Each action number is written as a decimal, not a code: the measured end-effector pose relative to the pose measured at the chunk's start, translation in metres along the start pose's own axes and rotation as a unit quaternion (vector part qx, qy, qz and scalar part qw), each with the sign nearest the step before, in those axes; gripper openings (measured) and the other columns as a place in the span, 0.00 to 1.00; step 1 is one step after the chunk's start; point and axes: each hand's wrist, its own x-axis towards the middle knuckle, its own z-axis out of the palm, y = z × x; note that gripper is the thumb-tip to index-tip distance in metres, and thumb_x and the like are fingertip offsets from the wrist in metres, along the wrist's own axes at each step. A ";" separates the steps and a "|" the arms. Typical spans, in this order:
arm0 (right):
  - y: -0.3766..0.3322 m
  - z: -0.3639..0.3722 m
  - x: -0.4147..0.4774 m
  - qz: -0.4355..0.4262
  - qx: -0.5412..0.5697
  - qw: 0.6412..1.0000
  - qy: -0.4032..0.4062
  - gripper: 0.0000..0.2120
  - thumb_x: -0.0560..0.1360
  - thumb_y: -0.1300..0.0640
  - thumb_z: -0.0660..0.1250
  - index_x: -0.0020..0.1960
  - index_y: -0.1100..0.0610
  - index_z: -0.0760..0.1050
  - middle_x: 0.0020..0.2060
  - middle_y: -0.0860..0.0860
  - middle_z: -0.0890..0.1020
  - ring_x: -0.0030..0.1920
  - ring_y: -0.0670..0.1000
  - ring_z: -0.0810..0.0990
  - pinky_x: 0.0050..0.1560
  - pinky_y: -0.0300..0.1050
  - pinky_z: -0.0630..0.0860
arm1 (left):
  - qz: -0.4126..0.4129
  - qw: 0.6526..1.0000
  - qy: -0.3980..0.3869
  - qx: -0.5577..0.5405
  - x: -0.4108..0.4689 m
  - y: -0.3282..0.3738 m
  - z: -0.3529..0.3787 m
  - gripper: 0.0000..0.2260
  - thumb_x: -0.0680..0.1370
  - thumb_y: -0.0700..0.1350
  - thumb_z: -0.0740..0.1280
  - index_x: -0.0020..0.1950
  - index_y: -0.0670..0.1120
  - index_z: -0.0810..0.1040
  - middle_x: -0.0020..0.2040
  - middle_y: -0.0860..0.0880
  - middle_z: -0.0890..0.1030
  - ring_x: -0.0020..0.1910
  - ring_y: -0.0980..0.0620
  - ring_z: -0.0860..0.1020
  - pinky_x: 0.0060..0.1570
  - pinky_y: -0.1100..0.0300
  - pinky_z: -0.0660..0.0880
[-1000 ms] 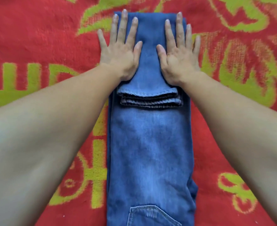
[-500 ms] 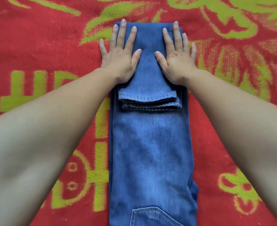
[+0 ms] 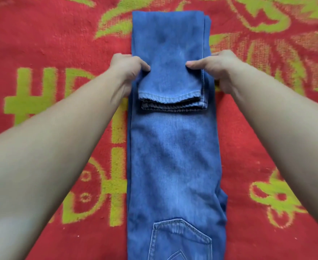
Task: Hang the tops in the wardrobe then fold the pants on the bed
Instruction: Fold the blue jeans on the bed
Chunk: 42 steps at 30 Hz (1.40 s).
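Bare blanket (image 3: 60, 44) flanking jeans (image 3: 173, 156), both sides

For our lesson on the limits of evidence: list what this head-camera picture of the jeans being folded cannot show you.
1. Fingers of left hand and right hand: head view, tucked under the folded jeans.
2. Lower pocket and waistband: cut off by the bottom edge.
3. Wardrobe and tops: outside the frame.

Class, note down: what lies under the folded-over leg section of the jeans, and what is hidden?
Under the folded-over leg section the rest of the jeans lies on the red blanket. The left hand and right hand hold its sides, thumbs on top; fingers beneath are covered.
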 end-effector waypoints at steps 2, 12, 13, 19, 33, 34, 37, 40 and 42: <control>-0.005 -0.002 -0.008 -0.009 0.052 0.998 -0.027 0.18 0.70 0.64 0.77 0.59 0.60 0.80 0.44 0.55 0.87 0.38 0.51 0.87 0.34 0.46 0.82 | -0.005 0.999 -0.032 0.008 -0.005 0.009 -0.003 0.19 0.67 0.28 0.71 0.58 0.36 0.80 0.49 0.42 0.85 0.44 0.45 0.85 0.44 0.46 0.83; 0.000 -0.039 -0.075 -0.168 0.059 0.984 -0.026 0.21 0.65 0.69 0.78 0.55 0.55 0.79 0.49 0.49 0.86 0.49 0.47 0.85 0.49 0.42 0.80 | 0.100 0.992 -0.073 -0.025 -0.076 0.020 -0.029 0.19 0.70 0.30 0.73 0.59 0.44 0.81 0.49 0.49 0.85 0.39 0.58 0.83 0.33 0.69 0.75; 0.000 -0.041 -0.085 -0.169 0.055 0.984 -0.022 0.22 0.65 0.70 0.78 0.53 0.54 0.78 0.48 0.49 0.85 0.48 0.46 0.85 0.48 0.42 0.80 | 0.100 0.992 -0.071 -0.028 -0.087 0.019 -0.032 0.19 0.70 0.30 0.73 0.59 0.45 0.81 0.50 0.49 0.85 0.39 0.59 0.83 0.33 0.70 0.75; 0.007 -0.043 -0.138 -0.203 0.018 0.979 -0.027 0.17 0.66 0.72 0.75 0.49 0.55 0.80 0.46 0.48 0.85 0.45 0.44 0.84 0.47 0.42 0.81 | 0.116 0.990 -0.062 -0.053 -0.141 0.009 -0.044 0.16 0.69 0.29 0.73 0.51 0.46 0.82 0.45 0.52 0.84 0.35 0.62 0.81 0.35 0.69 0.75; 0.194 -0.039 -0.179 -0.389 -0.455 0.800 -0.047 0.22 0.63 0.69 0.64 0.53 0.52 0.80 0.65 0.57 0.74 0.65 0.61 0.72 0.59 0.54 0.75 | 0.280 0.854 -0.065 0.433 -0.171 -0.176 -0.076 0.15 0.72 0.33 0.71 0.50 0.52 0.85 0.66 0.44 0.74 0.63 0.42 0.74 0.61 0.50 0.74; 0.203 -0.040 -0.177 -0.392 -0.462 0.794 -0.050 0.26 0.61 0.72 0.63 0.53 0.51 0.80 0.66 0.58 0.73 0.65 0.63 0.72 0.57 0.57 0.76 | 0.280 0.852 -0.069 0.437 -0.172 -0.183 -0.076 0.17 0.72 0.32 0.68 0.51 0.51 0.85 0.68 0.43 0.73 0.65 0.41 0.73 0.62 0.49 0.74; 0.202 -0.030 -0.190 -0.387 -0.398 0.831 0.030 0.21 0.67 0.65 0.57 0.53 0.54 0.82 0.64 0.61 0.75 0.64 0.64 0.74 0.57 0.60 0.76 | 0.285 0.865 -0.007 0.413 -0.188 -0.185 -0.067 0.17 0.75 0.35 0.62 0.59 0.47 0.81 0.71 0.42 0.70 0.67 0.39 0.71 0.65 0.48 0.70; 0.206 -0.019 -0.205 -0.408 -0.395 0.818 0.095 0.16 0.78 0.56 0.61 0.63 0.58 0.78 0.69 0.63 0.72 0.67 0.63 0.72 0.64 0.58 0.73 | 0.338 0.829 0.062 0.442 -0.208 -0.191 -0.059 0.19 0.79 0.45 0.61 0.71 0.46 0.72 0.77 0.42 0.62 0.71 0.41 0.66 0.65 0.45 0.68; 0.224 -0.015 -0.208 -0.398 -0.463 0.789 0.064 0.25 0.81 0.47 0.59 0.74 0.58 0.69 0.75 0.64 0.63 0.74 0.64 0.65 0.71 0.59 0.67 | 0.379 0.787 0.030 0.485 -0.212 -0.208 -0.057 0.22 0.81 0.50 0.59 0.76 0.49 0.67 0.79 0.41 0.56 0.75 0.41 0.61 0.64 0.45 0.68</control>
